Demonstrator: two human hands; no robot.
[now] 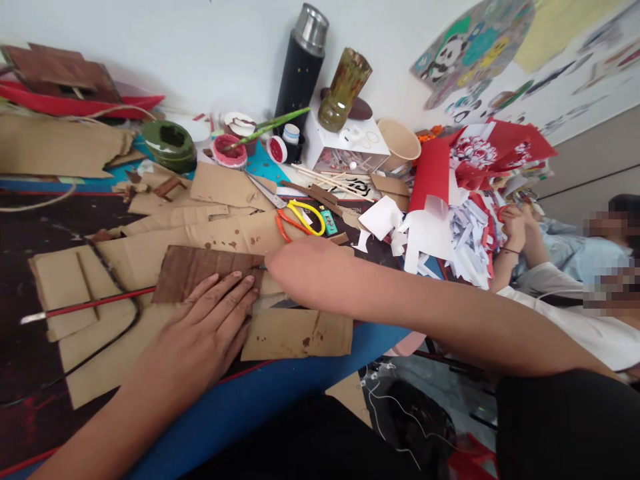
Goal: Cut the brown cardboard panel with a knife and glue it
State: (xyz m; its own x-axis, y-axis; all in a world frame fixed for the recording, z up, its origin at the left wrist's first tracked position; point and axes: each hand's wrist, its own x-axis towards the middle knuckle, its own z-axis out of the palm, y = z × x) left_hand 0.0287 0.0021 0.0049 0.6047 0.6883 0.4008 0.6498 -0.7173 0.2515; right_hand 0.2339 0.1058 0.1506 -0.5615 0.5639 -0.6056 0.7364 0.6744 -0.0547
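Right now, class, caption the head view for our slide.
Left hand laid on a brown board, scissors and pink pot beyond.

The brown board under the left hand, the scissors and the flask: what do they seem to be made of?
Board: probably corrugated cardboard, apparently painted dull dark brown; parallel ridges show through.
Scissors: metal blades, judging by their grey sheen; smooth yellow and orange handles, likely plastic.
Flask: reflective silver cap, apparently steel; dull black body, perhaps coated metal.

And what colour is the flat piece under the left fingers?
The flat piece is dark brown; the head view shows it best.
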